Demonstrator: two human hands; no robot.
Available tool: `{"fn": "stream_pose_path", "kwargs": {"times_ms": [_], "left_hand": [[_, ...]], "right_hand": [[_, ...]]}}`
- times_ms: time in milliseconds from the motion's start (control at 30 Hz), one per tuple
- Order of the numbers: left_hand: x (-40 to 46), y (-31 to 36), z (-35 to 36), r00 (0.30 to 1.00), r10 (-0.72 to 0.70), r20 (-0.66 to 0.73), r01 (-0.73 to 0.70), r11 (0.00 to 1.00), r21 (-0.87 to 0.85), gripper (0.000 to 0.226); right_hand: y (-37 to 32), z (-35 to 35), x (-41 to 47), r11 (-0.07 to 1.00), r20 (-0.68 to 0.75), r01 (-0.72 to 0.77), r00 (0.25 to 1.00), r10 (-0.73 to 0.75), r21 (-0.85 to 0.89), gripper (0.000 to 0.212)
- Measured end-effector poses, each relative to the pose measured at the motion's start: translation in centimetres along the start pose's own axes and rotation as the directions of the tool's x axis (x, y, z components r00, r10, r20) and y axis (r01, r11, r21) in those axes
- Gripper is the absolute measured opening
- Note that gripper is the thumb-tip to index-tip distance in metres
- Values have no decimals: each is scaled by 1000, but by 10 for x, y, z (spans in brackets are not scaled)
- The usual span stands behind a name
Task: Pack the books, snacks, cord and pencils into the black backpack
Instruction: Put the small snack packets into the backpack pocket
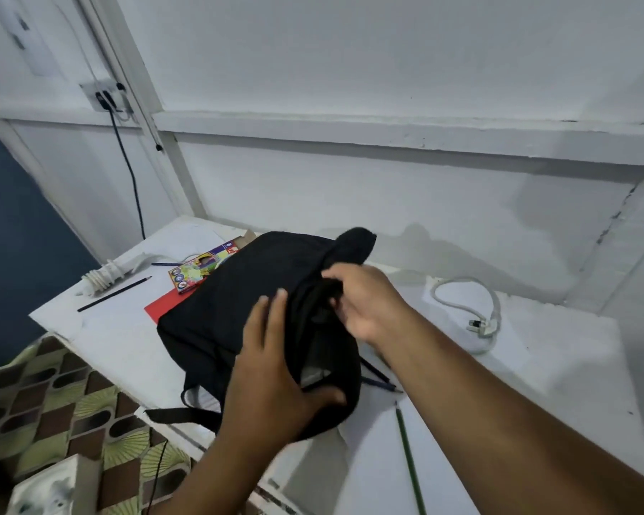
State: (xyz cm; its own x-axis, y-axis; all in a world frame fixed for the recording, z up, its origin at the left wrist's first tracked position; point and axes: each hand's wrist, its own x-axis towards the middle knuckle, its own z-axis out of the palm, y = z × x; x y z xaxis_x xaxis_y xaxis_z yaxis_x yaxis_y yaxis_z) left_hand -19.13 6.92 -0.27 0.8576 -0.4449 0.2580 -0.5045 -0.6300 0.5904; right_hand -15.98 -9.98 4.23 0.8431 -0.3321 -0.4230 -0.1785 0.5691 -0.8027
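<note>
The black backpack (pixel 238 302) lies on the white table (pixel 536 366). My left hand (pixel 276 369) grips its near edge, thumb hooked into the opening. My right hand (pixel 365 299) pinches the black fabric at the top of the opening. A white cord (pixel 493 310) with a plug lies to the right. A colourful box (pixel 201 267) and a red book (pixel 164 306) stick out from under the bag's left side. A dark pencil (pixel 114 294) lies at the left, a green pencil (pixel 409 459) near the front, and dark pencils (pixel 378 377) poke out beside the bag.
A white ribbed object (pixel 105 275) lies at the table's far left corner. A wall socket (pixel 105 96) with a dark cable hanging down is on the left wall. A patterned floor (pixel 71 403) shows below the table's left edge. The white wall stands close behind.
</note>
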Motion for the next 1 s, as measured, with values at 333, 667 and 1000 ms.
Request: {"fn": "stream_pose_path", "kwargs": {"times_ms": [333, 667, 1000], "left_hand": [[93, -35, -92, 945, -122, -304, 46, 968, -245, 66], [134, -45, -141, 942, -112, -316, -31, 910, -413, 59], [142, -68, -125, 984, 100, -150, -150, 914, -376, 63]], "right_hand": [[-33, 25, 1, 974, 364, 191, 904, -222, 120, 23], [109, -11, 61, 698, 34, 95, 994, -100, -710, 15], [119, 26, 139, 709, -280, -94, 948, -151, -699, 25]]}}
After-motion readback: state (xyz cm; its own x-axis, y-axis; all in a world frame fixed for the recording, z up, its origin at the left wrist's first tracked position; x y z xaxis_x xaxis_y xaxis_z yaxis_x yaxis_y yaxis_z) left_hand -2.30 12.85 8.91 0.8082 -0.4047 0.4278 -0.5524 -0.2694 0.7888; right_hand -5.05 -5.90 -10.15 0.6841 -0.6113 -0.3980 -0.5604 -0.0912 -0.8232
